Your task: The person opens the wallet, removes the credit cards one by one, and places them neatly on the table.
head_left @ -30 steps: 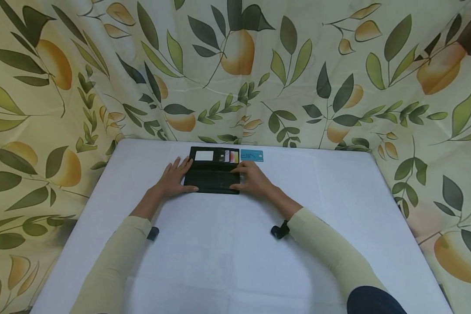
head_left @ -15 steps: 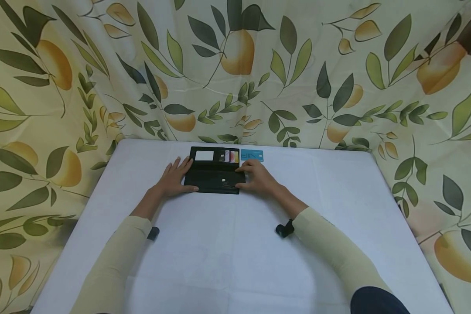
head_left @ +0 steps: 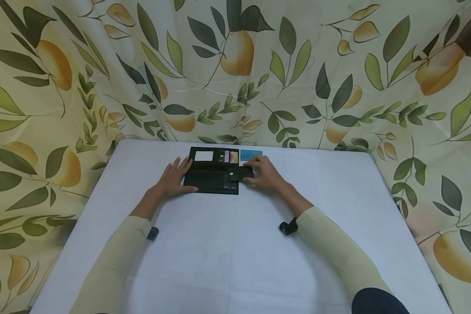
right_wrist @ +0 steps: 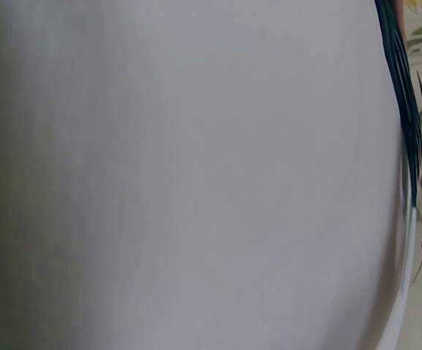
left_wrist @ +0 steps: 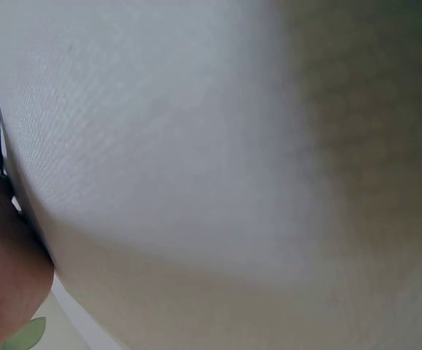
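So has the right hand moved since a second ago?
Yes. The right hand slid right and away, off the black wallet toward the blue card, pinching a dark card.

wallet (head_left: 213, 173): matt black | tablecloth (head_left: 227, 244): smooth white cloth

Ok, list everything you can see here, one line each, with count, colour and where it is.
Wallet: one, black, lying open at the far middle of the table.
Cards in the wallet's slots: several, pale and coloured, upper flap; exact number too small to tell.
Dark card: one, black, at the wallet's right edge, partly out.
Blue card: one, blue, on the table just right of the wallet's upper flap.
Table: one, white covering.
Backdrop cloth: one, cream with green leaves and orange fruit, behind and beside the table.
Wrist cameras: two, black, one on each wrist.
Left hand: rests flat against the wallet's left edge.
Right hand: pinches the dark card.
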Available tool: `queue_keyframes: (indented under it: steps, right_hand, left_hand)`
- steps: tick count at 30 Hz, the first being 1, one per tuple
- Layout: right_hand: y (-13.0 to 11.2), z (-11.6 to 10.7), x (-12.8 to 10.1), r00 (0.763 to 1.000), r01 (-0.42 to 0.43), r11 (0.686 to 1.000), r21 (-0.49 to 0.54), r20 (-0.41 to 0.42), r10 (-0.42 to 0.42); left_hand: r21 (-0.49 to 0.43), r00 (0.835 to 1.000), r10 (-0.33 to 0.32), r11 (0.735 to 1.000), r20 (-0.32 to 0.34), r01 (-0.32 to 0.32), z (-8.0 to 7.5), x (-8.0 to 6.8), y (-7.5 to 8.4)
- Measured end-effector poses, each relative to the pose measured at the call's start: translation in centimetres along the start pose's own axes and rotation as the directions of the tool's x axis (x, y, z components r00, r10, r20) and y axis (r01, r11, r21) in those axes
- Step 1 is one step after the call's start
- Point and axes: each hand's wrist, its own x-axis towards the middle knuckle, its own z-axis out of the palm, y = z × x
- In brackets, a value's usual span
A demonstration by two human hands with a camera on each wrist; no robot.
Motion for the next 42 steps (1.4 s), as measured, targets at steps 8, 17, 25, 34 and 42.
queue_keyframes:
  steps: [8,17,25,34,42]
  right_hand:
    - [1.5,-0.8,0.2,0.999,-0.029,1.0,-0.011,-0.026,0.029]
    - [2.6,-1.4,0.4,0.997,-0.061,0.998,-0.024,-0.04,0.06]
    - [3.6,-1.7,0.4,0.995,-0.094,0.995,-0.043,-0.044,0.092]
    - [3.8,-2.0,0.6,0.99,-0.136,0.984,-0.114,-0.06,0.13]
    - [4.4,-2.5,0.8,0.981,-0.193,0.969,-0.157,-0.055,0.187]
  left_hand:
    - [0.002,1.0,0.004,1.0,-0.009,-0.004,0.1,0.0,0.0]
    - [-0.002,1.0,-0.002,1.0,-0.014,0.002,0.0,-0.2,0.1]
    - [-0.019,1.0,-0.003,1.0,-0.019,0.002,-0.1,-0.3,0.2]
    - [-0.028,1.0,0.0,1.0,-0.015,-0.001,0.1,-0.1,-0.1]
    - [-0.003,1.0,-0.008,1.0,-0.001,0.008,0.0,0.0,-0.1]
